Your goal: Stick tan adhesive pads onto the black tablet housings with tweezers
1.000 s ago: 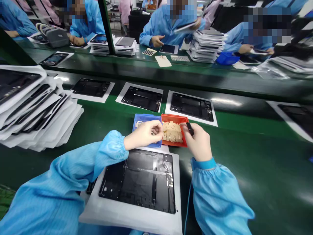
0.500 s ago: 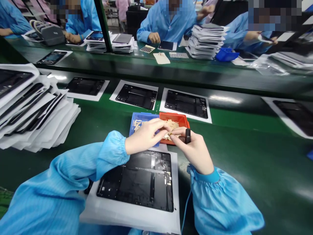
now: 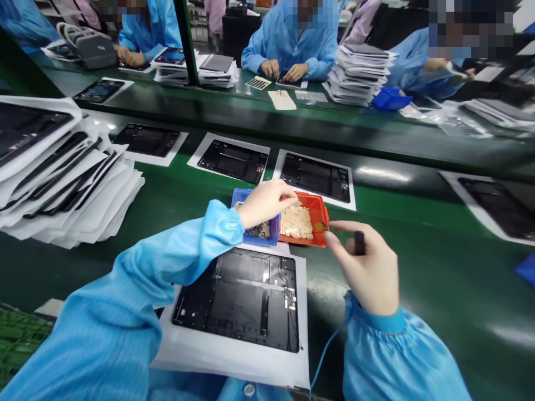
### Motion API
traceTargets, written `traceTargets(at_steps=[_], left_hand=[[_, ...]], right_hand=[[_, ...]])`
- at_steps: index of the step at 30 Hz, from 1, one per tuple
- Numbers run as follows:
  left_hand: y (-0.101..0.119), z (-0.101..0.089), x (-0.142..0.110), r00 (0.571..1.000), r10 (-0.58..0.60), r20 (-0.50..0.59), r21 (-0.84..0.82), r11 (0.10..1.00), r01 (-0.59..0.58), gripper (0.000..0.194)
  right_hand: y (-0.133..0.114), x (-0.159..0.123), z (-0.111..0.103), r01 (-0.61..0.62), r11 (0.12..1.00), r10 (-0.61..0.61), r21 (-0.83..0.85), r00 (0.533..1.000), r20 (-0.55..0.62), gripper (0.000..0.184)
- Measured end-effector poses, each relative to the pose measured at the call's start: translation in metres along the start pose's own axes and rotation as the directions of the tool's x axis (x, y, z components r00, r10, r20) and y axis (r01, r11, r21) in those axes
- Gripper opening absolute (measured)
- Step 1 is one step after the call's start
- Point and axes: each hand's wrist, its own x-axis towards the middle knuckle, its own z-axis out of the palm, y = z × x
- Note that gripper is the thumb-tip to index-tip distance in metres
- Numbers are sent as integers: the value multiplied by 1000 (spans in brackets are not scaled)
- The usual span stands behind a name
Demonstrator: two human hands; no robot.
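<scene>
My left hand point(image 3: 265, 205) hangs over a blue plastic tray point(image 3: 267, 237), its fingertips reaching the near corner of a red plastic tray point(image 3: 320, 223). Whether those fingers pinch anything is hard to tell. The red tray holds a heap of small tan pads point(image 3: 296, 223), and the blue tray holds loose tan and dark bits. My right hand point(image 3: 363, 262) is just right of the red tray, with a short black tool point(image 3: 359, 243) in its fingers. Below both hands lies a black tablet back panel point(image 3: 236, 298) on a white sheet point(image 3: 234, 356).
A tall pile of panels in white sheets point(image 3: 62, 172) stands at left. More panels on sheets point(image 3: 232, 161) line the green bench. Beyond a dark post point(image 3: 185, 39), a co-worker point(image 3: 288, 44) handles a tablet beside a stack of panels point(image 3: 359, 75).
My hands have parted. The right hand has moved right, away from the red tray, and the left has drawn back over the blue tray, uncovering the tan pads.
</scene>
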Motion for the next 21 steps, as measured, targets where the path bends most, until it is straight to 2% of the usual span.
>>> traceTargets(at_steps=[3,5,7,9,10,11,13,14,15,16,18,19,21], left_hand=[[-12,13,17,994,10,108,62,998,-17,13],[-12,18,20,993,5,114,66,998,-12,9],[-6,17,14,995,2,100,66,998,-8,8],[7,10,-1,988,67,138,-4,998,-67,16],[14,4,-10,968,153,196,-91,986,-138,21],[22,-2,-21,926,271,261,-208,953,-220,25],[33,-15,-44,790,513,335,-441,827,-350,29],[37,-22,-55,735,588,338,-509,771,-382,28],[40,-28,-65,710,619,336,-531,747,-400,26],[41,-35,-74,708,621,338,-523,749,-408,24],[41,-48,-88,737,588,332,-467,782,-413,23],[40,-55,-95,773,559,301,-430,803,-413,23],[39,-68,-106,876,458,150,-343,856,-388,23]], right_hand=[[2,-9,-17,-100,994,97,-40,993,-67,38],[-1,-16,-25,-128,990,122,-52,988,-97,44],[-6,-21,-29,-107,993,103,-41,990,-94,48],[-13,-26,-28,-32,999,32,8,999,-19,56],[-17,-27,-26,22,999,-23,44,999,39,61],[-22,-28,-22,76,993,-84,85,991,101,65],[-32,-28,-14,159,971,-196,180,958,208,72],[-37,-28,-10,180,958,-233,222,943,239,73],[-41,-27,-7,191,948,-257,255,931,260,74],[-46,-27,-4,192,942,-270,277,922,279,75],[-53,-26,-2,190,935,-286,301,904,318,72],[-55,-27,-1,193,930,-297,314,896,329,66],[-60,-29,-1,176,914,-282,366,923,261,41]])
